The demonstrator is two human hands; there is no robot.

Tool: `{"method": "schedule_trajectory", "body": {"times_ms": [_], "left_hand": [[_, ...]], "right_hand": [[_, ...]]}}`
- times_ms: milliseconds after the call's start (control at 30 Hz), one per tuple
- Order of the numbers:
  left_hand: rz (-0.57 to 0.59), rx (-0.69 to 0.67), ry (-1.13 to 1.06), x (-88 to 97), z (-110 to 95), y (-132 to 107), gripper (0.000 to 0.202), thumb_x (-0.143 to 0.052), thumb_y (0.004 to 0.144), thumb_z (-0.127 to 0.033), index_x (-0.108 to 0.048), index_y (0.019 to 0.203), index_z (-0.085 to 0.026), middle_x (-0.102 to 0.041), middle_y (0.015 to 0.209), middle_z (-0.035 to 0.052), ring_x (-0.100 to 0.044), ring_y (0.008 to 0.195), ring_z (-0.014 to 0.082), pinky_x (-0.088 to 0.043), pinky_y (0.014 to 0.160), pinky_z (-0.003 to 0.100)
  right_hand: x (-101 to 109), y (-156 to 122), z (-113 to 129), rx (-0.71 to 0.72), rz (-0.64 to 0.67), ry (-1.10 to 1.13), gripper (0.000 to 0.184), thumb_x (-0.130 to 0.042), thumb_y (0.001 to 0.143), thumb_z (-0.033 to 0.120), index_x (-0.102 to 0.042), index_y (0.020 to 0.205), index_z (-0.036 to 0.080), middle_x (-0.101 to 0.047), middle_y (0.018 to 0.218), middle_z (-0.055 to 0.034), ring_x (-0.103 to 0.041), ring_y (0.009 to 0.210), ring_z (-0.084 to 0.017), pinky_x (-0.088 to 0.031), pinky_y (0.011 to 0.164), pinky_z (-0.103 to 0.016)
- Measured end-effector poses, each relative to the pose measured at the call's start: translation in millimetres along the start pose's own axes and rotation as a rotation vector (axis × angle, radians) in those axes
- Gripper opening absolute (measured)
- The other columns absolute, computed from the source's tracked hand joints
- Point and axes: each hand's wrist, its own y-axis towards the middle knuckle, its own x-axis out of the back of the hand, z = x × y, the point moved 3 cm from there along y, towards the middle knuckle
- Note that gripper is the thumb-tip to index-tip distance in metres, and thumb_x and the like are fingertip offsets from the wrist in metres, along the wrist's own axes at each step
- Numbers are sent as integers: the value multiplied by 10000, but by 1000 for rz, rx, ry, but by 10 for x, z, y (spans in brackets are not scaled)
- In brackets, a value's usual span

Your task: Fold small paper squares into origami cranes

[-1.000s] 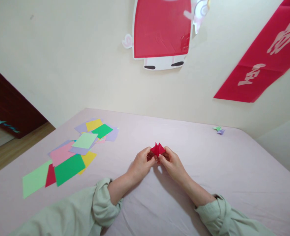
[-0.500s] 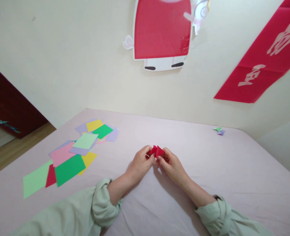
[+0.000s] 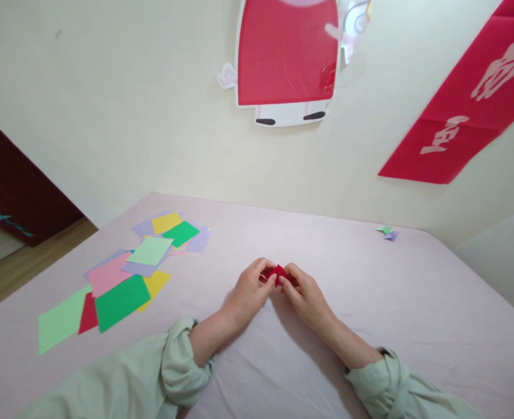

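Note:
A small folded red paper piece sits between my two hands, just above the pale pink sheet. My left hand pinches its left side with thumb and fingers closed. My right hand pinches its right side the same way. Most of the red piece is hidden by my fingertips. Both wrists come out of rolled pale green sleeves.
Several loose coloured paper squares lie spread at the left of the sheet. Two small folded pieces, green and purple, rest at the far right by the wall. A wooden floor shows beyond the left edge.
The red piece stood up as two pointed flaps; now it is pressed lower and flatter between my fingers. My hands have closed in slightly on it.

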Motion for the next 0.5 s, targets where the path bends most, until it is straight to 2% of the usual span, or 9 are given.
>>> {"method": "schedule_trajectory", "body": {"times_ms": [200,400,500], "left_hand": [[-7,-2,-2,2,8,-2,105,-526,846,-200,-612,791,-173,-636,806,22,-590,780,147,-470,722,249],[28,-14,-11,-16,40,-21,99,-517,850,-186,-614,868,-177,-647,846,27,-596,801,146,-472,750,252],[17,-10,-3,-19,50,-15,100,-517,844,-189,-616,843,-178,-646,847,30,-594,806,150,-474,748,253]], "right_hand": [[4,-6,17,38,-10,-61,218,-435,935,268,-463,725,218,-494,677,19,-464,630,-146,-355,598,-255],[6,-5,37,64,18,-100,205,-403,929,209,-467,734,220,-501,697,13,-477,651,-149,-356,616,-259],[-6,-6,28,76,18,-129,200,-402,935,220,-470,747,223,-498,703,13,-475,653,-150,-356,618,-259]]}}
